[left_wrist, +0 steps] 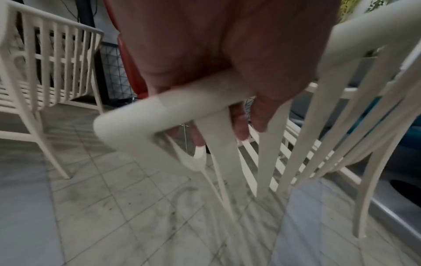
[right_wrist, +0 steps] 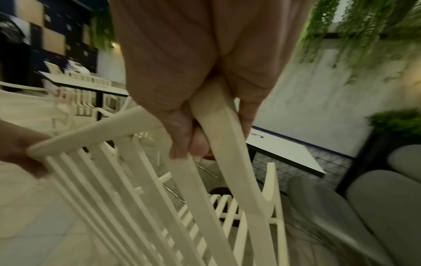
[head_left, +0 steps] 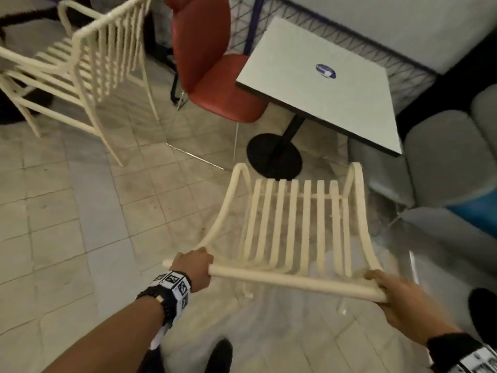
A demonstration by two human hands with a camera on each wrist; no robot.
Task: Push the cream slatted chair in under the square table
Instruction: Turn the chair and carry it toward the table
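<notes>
Both of my hands were on the top rail (head_left: pixel 295 282) of the cream slatted chair (head_left: pixel 298 224): my left hand (head_left: pixel 195 266) curled round it just inside the left corner, my right hand (head_left: pixel 390 289) wrapped round the right end where rail meets side post. Each grip was closed on the rail, thumb one side, fingers (left_wrist: pixel 241 126) the other, as the wrist views confirmed.

Seat front faced the square counter (head_left: pixel 320 84), near its edge but not yet under it, so I judged the push barely begun. Whether the legs were lifted or dragging on the tiled floor (head_left: pixel 80 211) I could not tell.

Next I needed a straight shove forward, seat passing below the counter's near edge. Its black pedestal base (head_left: pixel 274 156) stood directly ahead and would stop the front legs. A red chair (head_left: pixel 212 68) flanked the left side, grey cushioned seating (head_left: pixel 443 162) the right; the gap between them looked only a little wider than my chair.
</notes>
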